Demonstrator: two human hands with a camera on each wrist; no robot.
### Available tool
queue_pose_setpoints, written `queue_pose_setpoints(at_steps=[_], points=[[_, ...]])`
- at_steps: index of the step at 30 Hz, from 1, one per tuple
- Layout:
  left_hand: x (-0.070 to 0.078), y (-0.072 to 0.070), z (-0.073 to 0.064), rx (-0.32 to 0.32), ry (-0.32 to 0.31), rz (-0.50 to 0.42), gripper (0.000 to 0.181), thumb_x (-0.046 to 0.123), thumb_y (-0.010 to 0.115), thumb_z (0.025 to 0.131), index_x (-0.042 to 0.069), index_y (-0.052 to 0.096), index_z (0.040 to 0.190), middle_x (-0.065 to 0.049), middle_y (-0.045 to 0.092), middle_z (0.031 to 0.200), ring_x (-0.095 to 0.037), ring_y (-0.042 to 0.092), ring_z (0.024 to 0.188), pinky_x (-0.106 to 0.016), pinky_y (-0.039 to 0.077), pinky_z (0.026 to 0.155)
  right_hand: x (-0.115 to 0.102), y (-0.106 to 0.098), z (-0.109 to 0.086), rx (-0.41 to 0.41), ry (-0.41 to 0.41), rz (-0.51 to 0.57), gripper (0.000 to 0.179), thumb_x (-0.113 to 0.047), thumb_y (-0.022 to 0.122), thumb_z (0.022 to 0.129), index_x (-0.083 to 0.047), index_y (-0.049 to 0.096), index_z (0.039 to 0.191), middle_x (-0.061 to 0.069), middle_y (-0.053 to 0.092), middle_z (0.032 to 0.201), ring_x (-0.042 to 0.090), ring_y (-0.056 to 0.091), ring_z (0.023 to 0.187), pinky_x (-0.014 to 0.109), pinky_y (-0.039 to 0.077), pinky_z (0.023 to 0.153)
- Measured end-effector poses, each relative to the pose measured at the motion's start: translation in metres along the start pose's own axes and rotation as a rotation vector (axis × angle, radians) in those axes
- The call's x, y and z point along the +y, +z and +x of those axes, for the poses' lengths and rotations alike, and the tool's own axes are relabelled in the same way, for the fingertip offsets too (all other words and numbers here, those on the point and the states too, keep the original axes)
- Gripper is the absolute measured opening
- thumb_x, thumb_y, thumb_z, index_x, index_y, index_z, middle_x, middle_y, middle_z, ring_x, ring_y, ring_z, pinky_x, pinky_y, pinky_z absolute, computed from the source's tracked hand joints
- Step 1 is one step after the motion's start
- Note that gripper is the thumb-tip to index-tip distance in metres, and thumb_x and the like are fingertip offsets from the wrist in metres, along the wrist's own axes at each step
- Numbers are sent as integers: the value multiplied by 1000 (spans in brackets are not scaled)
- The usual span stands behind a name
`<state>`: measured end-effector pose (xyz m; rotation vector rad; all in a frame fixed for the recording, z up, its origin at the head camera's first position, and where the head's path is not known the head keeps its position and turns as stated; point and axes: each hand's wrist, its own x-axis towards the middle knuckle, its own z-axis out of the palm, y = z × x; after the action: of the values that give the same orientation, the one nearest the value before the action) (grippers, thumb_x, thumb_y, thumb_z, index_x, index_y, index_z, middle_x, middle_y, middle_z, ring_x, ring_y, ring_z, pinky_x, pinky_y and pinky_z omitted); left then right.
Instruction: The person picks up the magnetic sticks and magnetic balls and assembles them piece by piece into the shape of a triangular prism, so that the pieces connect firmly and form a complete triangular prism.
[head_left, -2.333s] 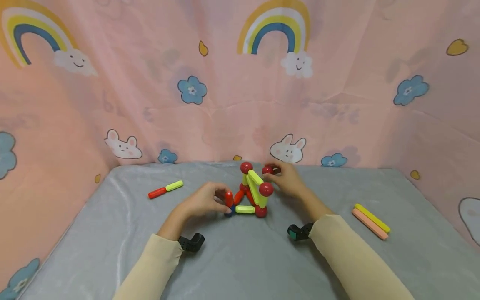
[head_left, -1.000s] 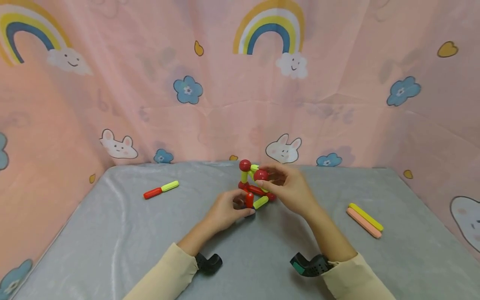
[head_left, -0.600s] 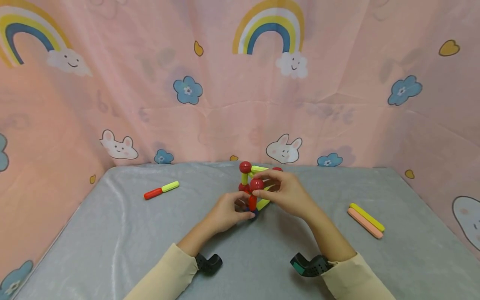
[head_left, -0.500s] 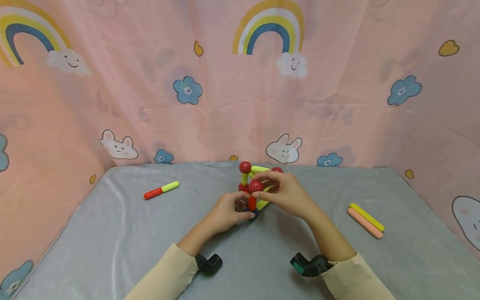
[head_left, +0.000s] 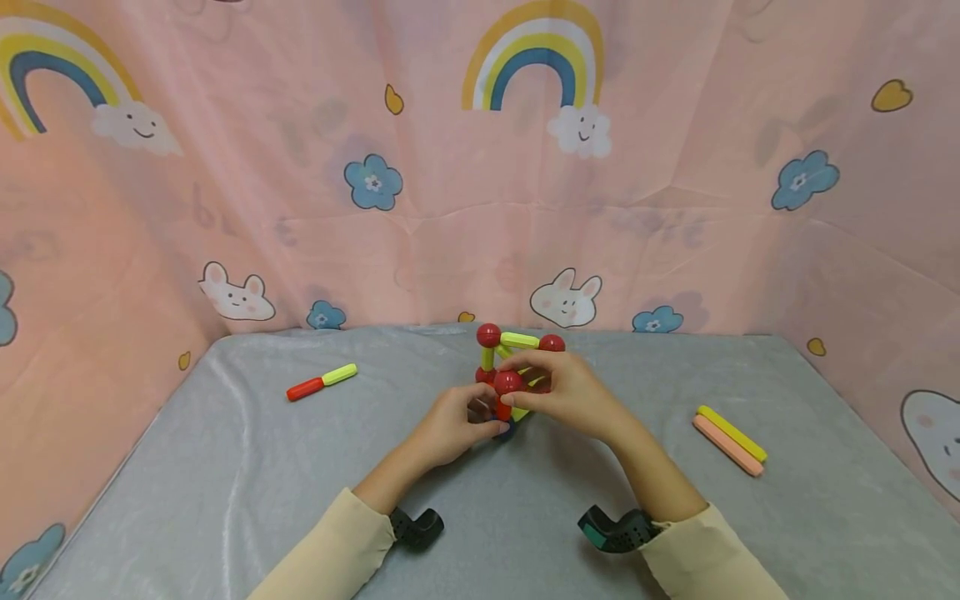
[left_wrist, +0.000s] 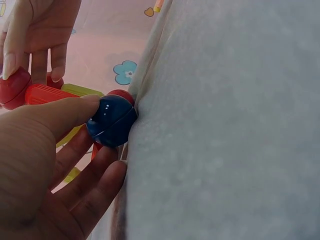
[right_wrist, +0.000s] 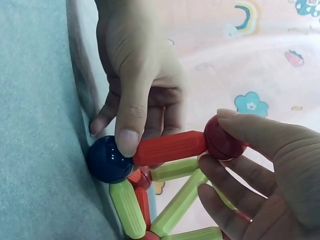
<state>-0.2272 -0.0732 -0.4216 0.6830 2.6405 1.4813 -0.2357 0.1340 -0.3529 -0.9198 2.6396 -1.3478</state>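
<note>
My left hand point(head_left: 450, 427) pinches a dark blue ball point(left_wrist: 112, 120) at the grey cloth, thumb on its near side. A short red rod point(right_wrist: 170, 147) stands up from that ball. On its top end sits a red ball point(right_wrist: 222, 140), which my right hand point(head_left: 570, 396) holds between thumb and fingers. Behind the hands, the rest of the magnetic-stick frame shows: a red ball point(head_left: 488, 335) at upper left, another at upper right, and a yellow-green rod point(head_left: 520, 340) joining them. In the right wrist view a yellow-green rod point(right_wrist: 127, 209) also runs from the blue ball. My right hand partly hides the frame in the head view.
A red rod point(head_left: 305, 389) and a yellow-green rod point(head_left: 340, 374) lie end to end on the cloth at left. At right lie a longer yellow rod point(head_left: 732, 433) and a peach rod point(head_left: 727, 446) side by side. A pink patterned curtain point(head_left: 450, 250) hangs behind.
My right hand has brought the red ball forward from behind the frame and lowered it onto the upright red rod. The frame has turned, its blue ball moving right with my left hand.
</note>
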Motion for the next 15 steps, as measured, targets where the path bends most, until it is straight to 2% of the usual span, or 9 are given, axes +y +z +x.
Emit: queue_pose_setpoints(at_steps=[9,15], points=[[0,0,0,-2,-5,12,20,14,78,88,9,69,105,-5,73,102,-18,69,93,-31,58,84,2,1,0,-17,17,2,46,-17,83,84,-9,68,126,8,72,116,24,70,101,37,61,84],[1,-1,-1,0,-9,19,21,15,78,88,10,69,106,-4,73,102,-17,69,93,-31,58,84,7,2,0,-39,6,13,42,-20,83,84,-12,69,123,6,74,109,22,69,99,41,60,85]])
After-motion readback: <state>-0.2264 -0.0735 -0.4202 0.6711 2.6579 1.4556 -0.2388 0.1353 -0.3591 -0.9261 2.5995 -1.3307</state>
